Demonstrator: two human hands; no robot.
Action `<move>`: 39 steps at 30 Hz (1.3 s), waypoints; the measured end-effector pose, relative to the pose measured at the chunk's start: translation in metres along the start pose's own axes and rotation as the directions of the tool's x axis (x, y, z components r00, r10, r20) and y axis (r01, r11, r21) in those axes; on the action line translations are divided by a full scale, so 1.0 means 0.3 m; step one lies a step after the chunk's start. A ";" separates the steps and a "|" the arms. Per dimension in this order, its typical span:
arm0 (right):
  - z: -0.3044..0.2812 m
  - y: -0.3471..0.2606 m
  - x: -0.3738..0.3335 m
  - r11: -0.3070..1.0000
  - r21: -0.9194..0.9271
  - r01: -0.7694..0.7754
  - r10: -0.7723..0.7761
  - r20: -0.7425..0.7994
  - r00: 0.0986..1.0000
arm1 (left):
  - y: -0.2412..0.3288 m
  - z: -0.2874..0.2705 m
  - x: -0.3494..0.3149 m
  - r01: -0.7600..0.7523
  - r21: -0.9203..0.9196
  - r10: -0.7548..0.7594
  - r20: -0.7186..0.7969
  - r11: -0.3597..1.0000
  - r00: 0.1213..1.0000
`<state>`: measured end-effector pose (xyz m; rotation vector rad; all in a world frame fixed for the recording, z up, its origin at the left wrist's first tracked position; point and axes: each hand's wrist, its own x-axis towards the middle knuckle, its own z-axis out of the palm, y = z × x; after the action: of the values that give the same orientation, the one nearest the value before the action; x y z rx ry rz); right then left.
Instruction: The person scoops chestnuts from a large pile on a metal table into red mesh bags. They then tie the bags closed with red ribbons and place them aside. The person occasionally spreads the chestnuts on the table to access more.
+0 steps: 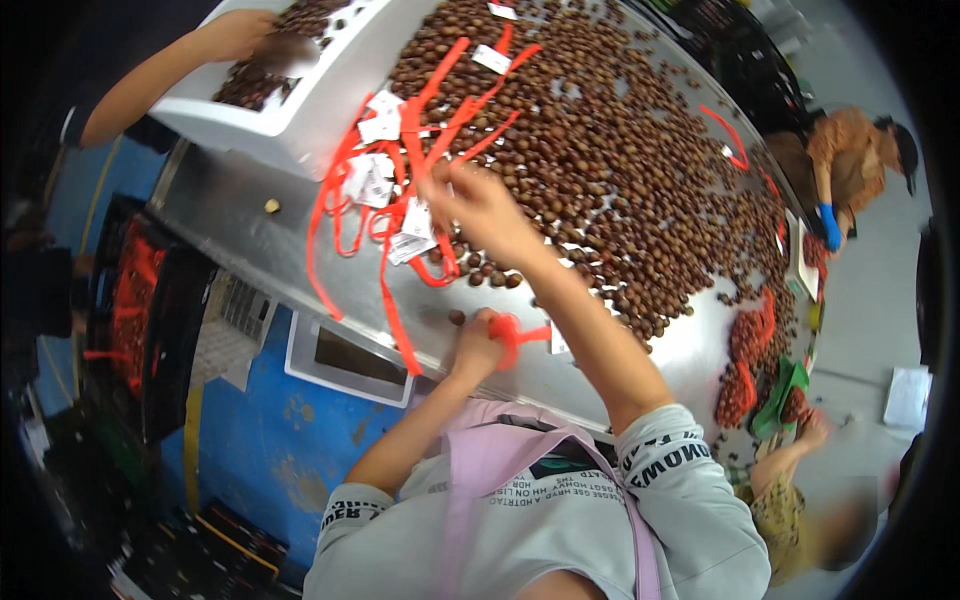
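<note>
My left hand (480, 346) is closed around a red mesh bag (509, 340) at the near edge of the metal table. A white tag (558, 338) hangs at the bag's right end. My right hand (478, 208) reaches across the near side of a spread of round brown nuts (610, 170), next to a loose heap of flat red mesh bags (412, 150) with white tags (370, 180). Motion smears its fingers, so whether they grip anything is unclear. A few loose nuts lie between my two hands.
Another person's hand (240, 36) reaches into a white bin (290, 135) of dark nuts at the far left. Right, two people work beside filled red net bags (750, 335). Below the table edge stand a white crate (345, 370) and a black crate (150, 320).
</note>
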<state>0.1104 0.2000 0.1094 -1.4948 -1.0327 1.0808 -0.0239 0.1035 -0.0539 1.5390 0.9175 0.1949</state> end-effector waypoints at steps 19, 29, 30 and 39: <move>-0.129 0.379 -0.851 0.705 0.676 0.214 0.484 -0.679 0.553 | 0.207 0.242 -0.160 0.203 -0.369 -0.080 0.322 0.907 0.943; -0.237 0.421 -0.965 0.968 0.111 -0.225 0.250 -0.507 0.825 | 0.338 0.270 -0.191 0.392 -0.620 -0.190 0.368 0.679 0.910; -0.266 0.479 -0.967 0.973 0.108 -0.204 0.227 -0.613 0.757 | 0.349 0.311 -0.222 0.291 -0.486 -0.122 0.349 0.824 0.929; -0.388 0.427 -1.073 0.281 0.954 0.106 0.516 -0.244 0.821 | 0.287 0.376 -0.138 0.579 -0.540 -0.408 0.412 0.611 0.815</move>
<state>0.1564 -0.1556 0.0393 -0.7641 0.3318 1.0512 0.0541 -0.0016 0.0149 0.5936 0.9136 -0.0920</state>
